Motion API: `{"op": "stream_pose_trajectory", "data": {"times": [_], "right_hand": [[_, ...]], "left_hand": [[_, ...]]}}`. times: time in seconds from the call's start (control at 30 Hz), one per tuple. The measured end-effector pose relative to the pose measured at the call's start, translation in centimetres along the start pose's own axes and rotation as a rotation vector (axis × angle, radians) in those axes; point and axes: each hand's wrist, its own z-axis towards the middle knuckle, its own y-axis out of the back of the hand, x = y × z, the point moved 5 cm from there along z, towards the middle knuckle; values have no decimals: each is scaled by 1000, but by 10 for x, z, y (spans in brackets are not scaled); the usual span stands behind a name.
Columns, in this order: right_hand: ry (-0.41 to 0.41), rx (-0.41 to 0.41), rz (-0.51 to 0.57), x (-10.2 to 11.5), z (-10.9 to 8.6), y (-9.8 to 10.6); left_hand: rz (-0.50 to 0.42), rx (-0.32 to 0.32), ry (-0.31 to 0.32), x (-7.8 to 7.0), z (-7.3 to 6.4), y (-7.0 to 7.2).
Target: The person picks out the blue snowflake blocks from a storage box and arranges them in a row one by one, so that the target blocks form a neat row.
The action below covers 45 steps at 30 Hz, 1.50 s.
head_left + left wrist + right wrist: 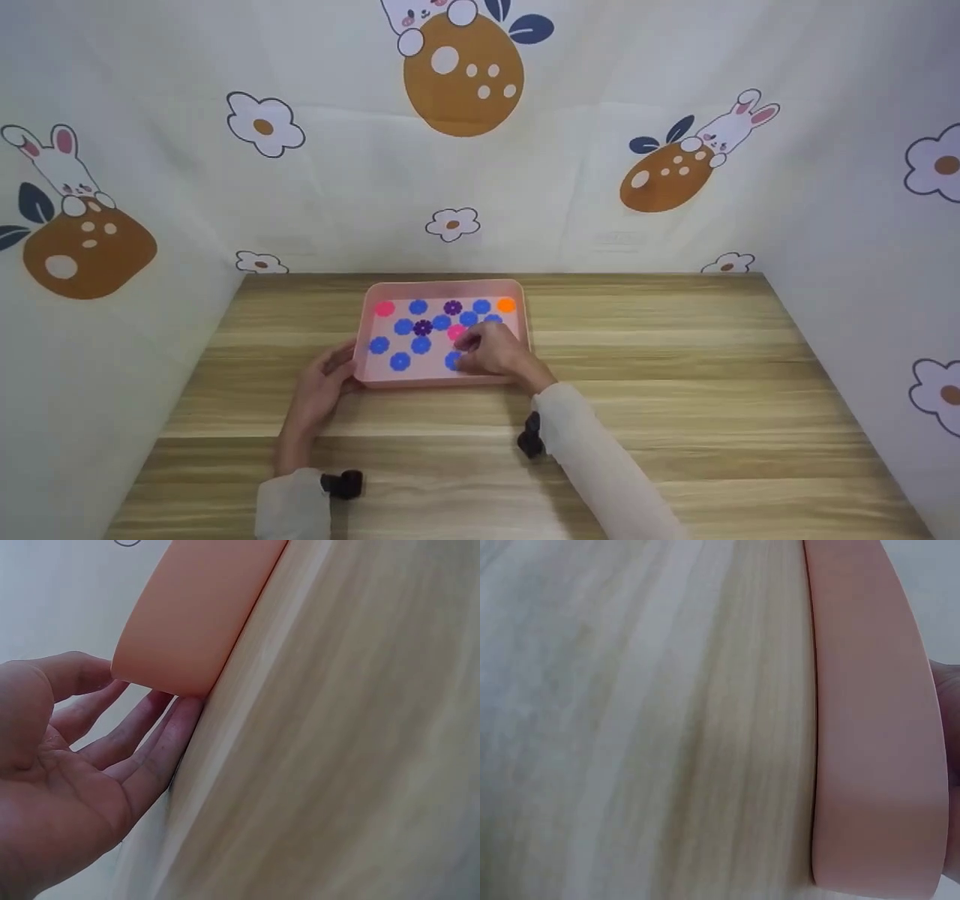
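A pink tray [442,284] lies on the wooden table [675,360] and holds several flat flower pieces: mostly blue [400,361], two pink [385,308], two purple [452,307] and one orange [506,304]. My left hand [330,373] rests against the tray's near-left corner with straight fingers [142,742] under the tray wall [195,615] and the thumb up by the rim. My right hand [487,351] reaches into the tray's near-right part with curled fingers, its tips at a pink piece [455,331] and a blue one [451,361]. Whether it pinches one is hidden. The right wrist view shows only the tray wall [870,727].
Cloth walls printed with rabbits and flowers [465,82] close in the table at the back and on both sides. Bare wood lies to the left, right and front of the tray. Black wrist cameras [343,484] sit on both sleeves.
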Motion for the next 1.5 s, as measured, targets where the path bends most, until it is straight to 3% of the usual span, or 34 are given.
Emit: {"op": "stream_pose_trajectory", "data": {"times": [0.17, 0.53, 0.7, 0.93, 1.1, 1.5], "right_hand": [[-28, 32, -15, 3, 0, -1], [1, 41, -133, 9, 3, -1], [-28, 40, -129, 10, 5, -1], [-69, 50, -143, 8, 6, -7], [-67, 54, -164, 10, 6, -10], [-53, 40, -249, 10, 8, -13]], "left_hand": [[-1, 4, 16, 1, -1, 0], [28, 7, 46, 0, 1, 0], [28, 2, 34, -1, 2, 0], [-52, 2, -4, 2, 3, -2], [1, 7, 23, 4, 1, -1], [24, 3, 52, 3, -1, 1]]}}
